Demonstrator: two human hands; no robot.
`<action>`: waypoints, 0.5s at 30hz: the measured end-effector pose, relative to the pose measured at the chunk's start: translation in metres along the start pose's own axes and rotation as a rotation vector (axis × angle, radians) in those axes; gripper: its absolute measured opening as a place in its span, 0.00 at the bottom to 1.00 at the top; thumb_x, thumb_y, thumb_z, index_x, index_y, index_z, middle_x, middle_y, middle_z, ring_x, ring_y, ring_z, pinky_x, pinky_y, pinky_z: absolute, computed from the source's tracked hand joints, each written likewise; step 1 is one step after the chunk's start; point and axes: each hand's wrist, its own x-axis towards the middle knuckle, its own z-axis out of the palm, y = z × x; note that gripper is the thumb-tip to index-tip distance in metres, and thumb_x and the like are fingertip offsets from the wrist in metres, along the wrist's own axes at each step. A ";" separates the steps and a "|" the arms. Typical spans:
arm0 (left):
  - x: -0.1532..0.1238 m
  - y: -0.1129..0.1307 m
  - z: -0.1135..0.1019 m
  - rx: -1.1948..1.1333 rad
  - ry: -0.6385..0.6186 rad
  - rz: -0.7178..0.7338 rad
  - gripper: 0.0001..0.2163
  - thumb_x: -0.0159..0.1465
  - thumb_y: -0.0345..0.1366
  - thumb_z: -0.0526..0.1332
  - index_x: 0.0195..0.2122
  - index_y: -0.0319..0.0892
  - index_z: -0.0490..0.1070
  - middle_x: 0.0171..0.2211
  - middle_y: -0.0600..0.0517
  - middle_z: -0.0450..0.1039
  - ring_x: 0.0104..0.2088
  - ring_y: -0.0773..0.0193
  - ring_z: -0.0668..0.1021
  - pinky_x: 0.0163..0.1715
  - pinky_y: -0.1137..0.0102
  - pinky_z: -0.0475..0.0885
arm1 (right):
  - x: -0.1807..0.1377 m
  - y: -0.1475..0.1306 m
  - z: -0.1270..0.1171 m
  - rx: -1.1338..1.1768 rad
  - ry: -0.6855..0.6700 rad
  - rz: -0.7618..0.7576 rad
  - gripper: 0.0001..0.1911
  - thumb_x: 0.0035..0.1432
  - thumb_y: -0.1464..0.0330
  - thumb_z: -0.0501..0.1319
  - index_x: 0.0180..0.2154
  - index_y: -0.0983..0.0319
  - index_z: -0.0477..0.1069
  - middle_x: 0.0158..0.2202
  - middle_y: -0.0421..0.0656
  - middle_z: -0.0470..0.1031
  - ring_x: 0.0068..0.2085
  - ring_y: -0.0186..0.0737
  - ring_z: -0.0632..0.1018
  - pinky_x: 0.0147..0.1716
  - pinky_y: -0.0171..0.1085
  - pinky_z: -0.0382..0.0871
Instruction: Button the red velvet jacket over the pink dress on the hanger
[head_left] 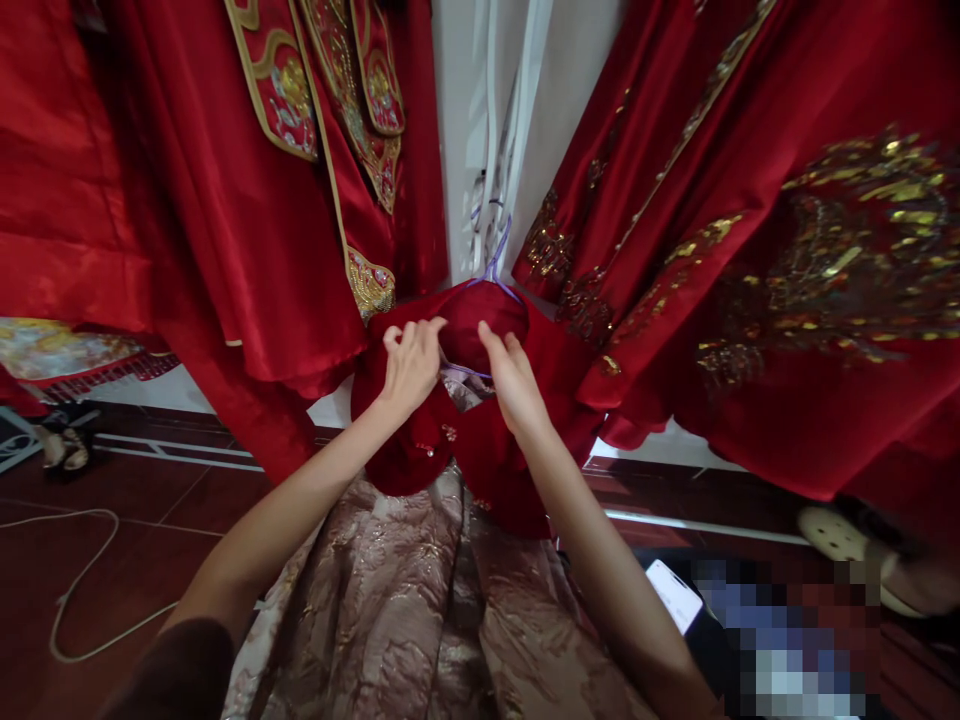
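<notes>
A dark red velvet jacket (420,440) hangs on a purple wire hanger (496,262) in front of me, over a pale pink and gold brocade skirt (420,610). My left hand (411,366) is closed on the jacket's left collar edge. My right hand (511,378) pinches the right collar edge beside it. Both hands sit close together at the neckline, just below the hanger's hook.
Red embroidered robes (300,180) hang on the left and more with gold sequin work (787,260) on the right. A white wall (555,90) shows between them. A white cord (82,580) lies on the dark red tiled floor (135,490). A white phone (673,595) lies at lower right.
</notes>
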 end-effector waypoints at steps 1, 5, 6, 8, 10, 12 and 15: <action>-0.001 -0.004 -0.003 0.043 0.017 -0.091 0.20 0.65 0.27 0.47 0.58 0.37 0.58 0.51 0.38 0.69 0.48 0.51 0.72 0.53 0.50 0.58 | 0.001 0.007 0.002 -0.172 0.117 -0.008 0.47 0.50 0.45 0.57 0.61 0.69 0.52 0.62 0.61 0.55 0.63 0.61 0.56 0.59 0.58 0.52; 0.003 -0.029 -0.006 0.112 -0.039 -0.232 0.29 0.59 0.26 0.54 0.63 0.36 0.50 0.60 0.34 0.55 0.57 0.42 0.64 0.53 0.51 0.61 | -0.001 0.042 -0.010 -0.702 0.344 -0.187 0.45 0.54 0.50 0.56 0.59 0.80 0.50 0.56 0.73 0.58 0.59 0.69 0.61 0.53 0.62 0.56; 0.005 -0.038 -0.004 0.108 -0.084 -0.245 0.31 0.58 0.27 0.57 0.62 0.34 0.50 0.60 0.33 0.55 0.57 0.42 0.64 0.52 0.53 0.62 | -0.001 0.049 -0.017 -0.748 0.358 -0.243 0.42 0.56 0.52 0.55 0.58 0.80 0.52 0.54 0.72 0.60 0.58 0.67 0.63 0.53 0.60 0.58; 0.010 -0.055 0.003 0.092 -0.204 -0.273 0.30 0.55 0.27 0.59 0.60 0.32 0.54 0.57 0.33 0.60 0.56 0.43 0.66 0.51 0.56 0.66 | 0.000 0.058 -0.034 -0.778 0.399 -0.356 0.35 0.59 0.55 0.52 0.56 0.78 0.56 0.53 0.69 0.63 0.56 0.63 0.65 0.53 0.56 0.60; 0.014 -0.071 0.011 0.065 -0.312 -0.304 0.25 0.56 0.28 0.58 0.57 0.33 0.59 0.51 0.35 0.67 0.52 0.46 0.71 0.48 0.59 0.69 | 0.005 0.061 -0.052 -0.783 0.424 -0.442 0.27 0.62 0.60 0.48 0.53 0.75 0.61 0.50 0.65 0.68 0.54 0.58 0.69 0.52 0.53 0.62; 0.017 -0.085 0.016 0.007 -0.341 -0.305 0.22 0.58 0.26 0.55 0.55 0.36 0.63 0.48 0.38 0.71 0.48 0.50 0.74 0.46 0.62 0.70 | 0.012 0.058 -0.069 -0.812 0.414 -0.489 0.22 0.64 0.65 0.44 0.51 0.73 0.64 0.47 0.62 0.71 0.50 0.55 0.72 0.50 0.51 0.64; 0.024 -0.099 0.018 -0.095 -0.266 -0.303 0.21 0.58 0.24 0.52 0.52 0.39 0.68 0.48 0.43 0.73 0.47 0.55 0.75 0.47 0.67 0.68 | 0.024 0.051 -0.092 -0.946 0.339 -0.521 0.21 0.61 0.72 0.43 0.51 0.71 0.65 0.45 0.60 0.72 0.48 0.53 0.74 0.49 0.49 0.65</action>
